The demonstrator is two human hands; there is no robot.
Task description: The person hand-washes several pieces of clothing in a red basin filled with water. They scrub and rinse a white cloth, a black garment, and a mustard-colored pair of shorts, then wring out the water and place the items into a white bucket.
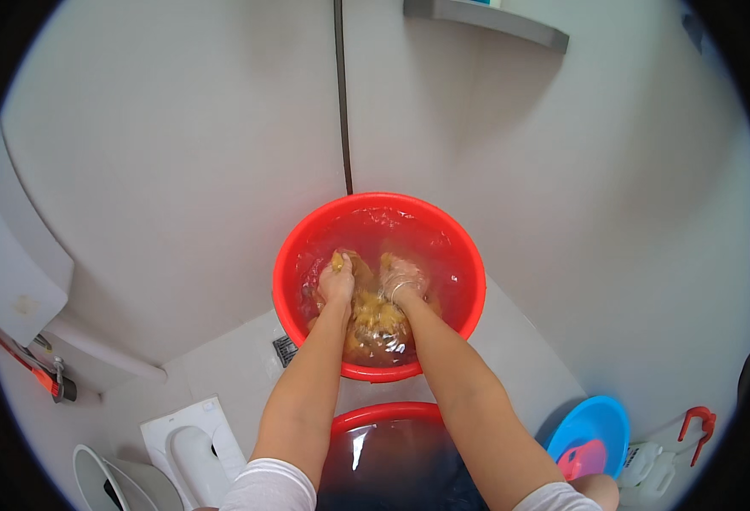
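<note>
A red plastic basin [285, 255] holds water and a mustard-yellow cloth [378, 313], mostly under the surface. My left hand [338, 278] is closed on a bunched part of the cloth at the basin's middle left. My right hand [404, 278] lies in the water to its right, with a bit of yellow cloth at its fingertips; the fingers are blurred by ripples. A clear stretch of water over the cloth glints between my wrists.
Nearer to me stands a second red basin [381, 412] with water and dark contents. A squat toilet [193, 447] and a grey bucket [151, 488] are at lower left; a blue basin [614, 421] and plastic jugs [653, 482] at lower right. A floor drain [284, 351] touches the basin's left side.
</note>
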